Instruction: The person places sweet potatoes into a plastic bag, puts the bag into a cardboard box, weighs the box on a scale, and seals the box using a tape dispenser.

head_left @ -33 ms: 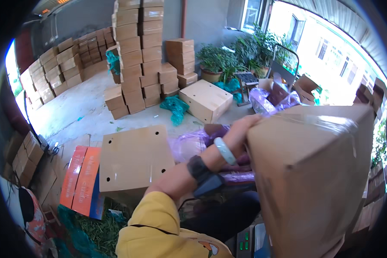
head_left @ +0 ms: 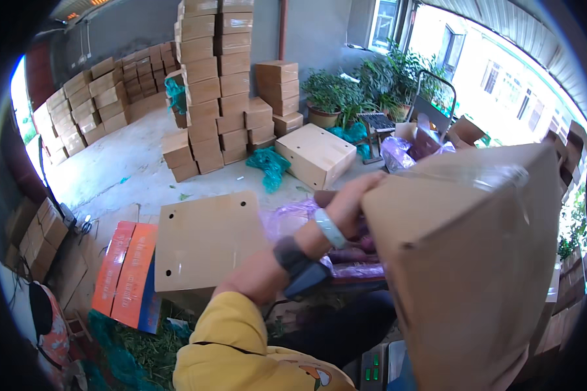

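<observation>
A large taped cardboard box (head_left: 463, 274) is tilted up close on the right. My left hand (head_left: 353, 203) grips its upper left edge, with the fingers partly hidden behind the cardboard. A pale bangle and a dark wristband are on that wrist. My right hand is not in view. Behind my left forearm lies purple plastic film (head_left: 287, 218) with dark purple, long-shaped things (head_left: 355, 255) in it. Left of the forearm is a closed cardboard box (head_left: 209, 241) with round holes in its top.
An orange printed carton (head_left: 134, 277) stands left, above a heap of green leaves (head_left: 143, 348). A device with a green-lit display (head_left: 372, 368) sits low beside the tilted box. Tall box stacks (head_left: 202, 85), a holed box (head_left: 316, 156), potted plants (head_left: 323, 98) and a hand truck (head_left: 434, 101) stand farther back.
The tilted box and my left hand have shifted slightly left and the box leans a little more. My left hand keeps its grip.
</observation>
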